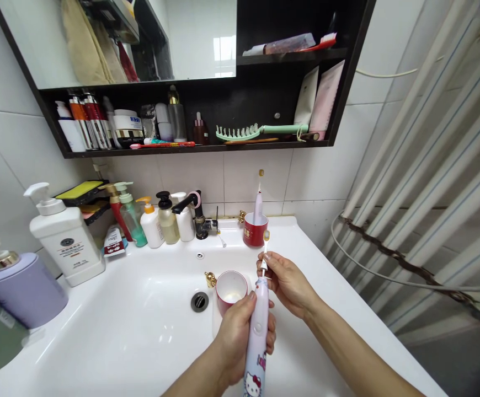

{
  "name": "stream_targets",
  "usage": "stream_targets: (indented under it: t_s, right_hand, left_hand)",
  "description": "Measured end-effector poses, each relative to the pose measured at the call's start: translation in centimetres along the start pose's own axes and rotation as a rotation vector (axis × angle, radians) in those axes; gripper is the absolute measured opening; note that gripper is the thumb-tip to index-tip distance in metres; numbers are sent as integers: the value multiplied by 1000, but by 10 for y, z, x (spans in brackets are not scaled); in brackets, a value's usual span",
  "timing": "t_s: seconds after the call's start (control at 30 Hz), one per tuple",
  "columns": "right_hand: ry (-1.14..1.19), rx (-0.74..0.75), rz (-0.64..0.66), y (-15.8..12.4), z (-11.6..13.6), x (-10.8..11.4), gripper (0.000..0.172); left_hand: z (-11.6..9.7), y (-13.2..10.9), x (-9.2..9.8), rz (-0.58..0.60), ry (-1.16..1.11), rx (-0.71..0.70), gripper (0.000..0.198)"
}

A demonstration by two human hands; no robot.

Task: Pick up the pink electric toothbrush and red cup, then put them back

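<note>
Bathroom wall (201,171): pale tiles, with a dark cabinet (265,94) at 12 o'clock, its mirror (198,33) at 11 and a mint-green hairbrush (285,129) on its lower shelf toward 1
Washbasin (124,309): white and glossy across the lower half, from 4 round to 8 o'clock, drain (200,301) at 7
Electric toothbrush (259,325): lilac-to-blue handle with a Hello Kitty print (253,383), at 6 o'clock over the washbasin, pointing toward 12
Brush head (266,237): near the middle toward 5, a thin shaft (264,272) showing between its base and the handle
Left hand (235,333): at 6 o'clock, closed round the upper handle, thumb along its side
Right hand (292,281): at 5 o'clock, thumb and fingertips pinched on the base of the brush head
Red mug (254,237): just beyond the brush head, with a second electric toothbrush (258,207) standing in it
White-lined mug (225,282): in the washbasin at 6 o'clock, partly behind the left hand, gold handle (210,279) on its 10 o'clock side
Black faucet (200,220): at 8 o'clock, white pump bottle (68,251) farther out toward 9
</note>
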State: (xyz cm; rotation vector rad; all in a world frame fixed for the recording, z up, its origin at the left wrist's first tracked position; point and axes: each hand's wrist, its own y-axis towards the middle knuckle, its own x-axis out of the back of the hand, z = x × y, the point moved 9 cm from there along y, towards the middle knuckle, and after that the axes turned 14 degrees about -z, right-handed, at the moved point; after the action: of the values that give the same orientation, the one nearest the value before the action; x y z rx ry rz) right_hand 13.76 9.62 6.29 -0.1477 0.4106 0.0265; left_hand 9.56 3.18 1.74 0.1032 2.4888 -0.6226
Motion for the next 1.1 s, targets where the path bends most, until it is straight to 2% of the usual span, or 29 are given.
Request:
stream_targets:
  t_s: [0.27,0.67,0.87,0.93,1.0,1.1]
  right_hand:
    - [119,-31,82,-1,-4,-10,12]
    - [62,-78,153,-5,-16,-20,18]
    - [-18,-36,103,-7,-14,-21,20]
    - [-64,-7,76,-12,-15,-23,22]
    - [-155,13,70,-20,-20,-27,26]
    - [-315,60,156,-38,-31,-38,29]
  left_hand:
    - [3,-1,-2,12,-49,53,34]
    - [-3,0,-2,7,-68,39,30]
    - [-6,1,1,-16,-65,-5,27]
    - [-14,4,4,-30,-81,-76,28]
    - [-31,7,10,-68,-145,-209,26]
    - [-57,8,27,-163,-250,-379,21]
